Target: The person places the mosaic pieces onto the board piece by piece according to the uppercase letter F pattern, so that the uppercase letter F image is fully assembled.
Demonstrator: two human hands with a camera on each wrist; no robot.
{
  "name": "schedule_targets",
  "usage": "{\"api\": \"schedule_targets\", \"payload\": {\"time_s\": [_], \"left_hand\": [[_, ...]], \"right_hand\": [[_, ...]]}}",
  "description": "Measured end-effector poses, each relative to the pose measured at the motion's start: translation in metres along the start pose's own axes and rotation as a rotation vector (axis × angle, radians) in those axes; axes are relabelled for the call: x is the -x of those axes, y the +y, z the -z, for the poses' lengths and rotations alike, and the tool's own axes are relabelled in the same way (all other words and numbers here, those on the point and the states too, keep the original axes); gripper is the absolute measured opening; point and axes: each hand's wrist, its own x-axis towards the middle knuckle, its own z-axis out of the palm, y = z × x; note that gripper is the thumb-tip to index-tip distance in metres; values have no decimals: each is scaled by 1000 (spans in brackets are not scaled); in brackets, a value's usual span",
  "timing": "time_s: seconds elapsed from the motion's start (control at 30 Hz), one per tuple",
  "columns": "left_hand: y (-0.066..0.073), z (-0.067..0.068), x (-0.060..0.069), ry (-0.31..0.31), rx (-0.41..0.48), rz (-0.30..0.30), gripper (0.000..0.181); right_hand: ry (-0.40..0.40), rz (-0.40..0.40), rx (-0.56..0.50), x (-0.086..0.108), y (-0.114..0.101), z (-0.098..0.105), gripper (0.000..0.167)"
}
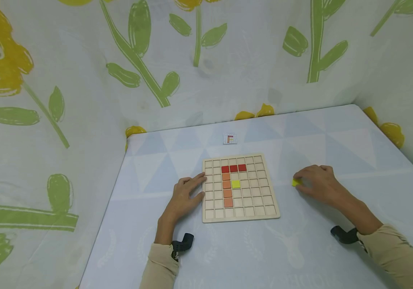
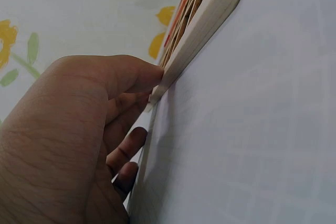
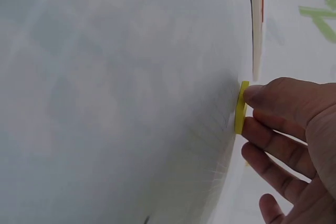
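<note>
A wooden grid board [image 1: 242,214] lies flat on the table. Three red tiles [image 1: 233,168] form a row near its far side, with several orange tiles [image 1: 226,184] in a column below the leftmost red one. One yellow tile [image 1: 236,184] sits beside the orange column. My left hand [image 1: 182,198] rests at the board's left edge, thumb and fingertips touching the rim; the left wrist view shows the thumb against the board's side. Off to the right of the board, my right hand [image 1: 318,182] pinches another yellow tile [image 3: 241,107] at the tabletop between thumb and fingers.
Beyond the board lies a small printed card [image 1: 230,139] with a coloured grid pattern. The table [image 1: 296,249] has a pale blue and white cover. Flower-patterned cloth [image 1: 242,80] hangs behind and beside it. Each wrist wears a black camera mount [image 1: 183,242].
</note>
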Motion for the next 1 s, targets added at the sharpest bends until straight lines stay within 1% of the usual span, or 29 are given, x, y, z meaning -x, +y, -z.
{"api": "schedule_targets", "payload": {"time_s": [0.13,0.33,0.67,0.87,1.0], "left_hand": [[0,1,0,0,-4,3,51],[-1,0,0,7,-8,-7,51],[1,-1,-1,12,-4,-18,52],[1,-1,-1,5,-5,1,51],[0,-1,0,13,-2,-6,51]], "right_hand": [[15,15,-4,-2,-1,0,23],[40,50,-19,-3,-5,0,23],[107,150,-59,-12,-13,-3,23],[98,168,-80,-17,-20,-3,23],[80,179,-87,-21,-25,-2,23]]}}
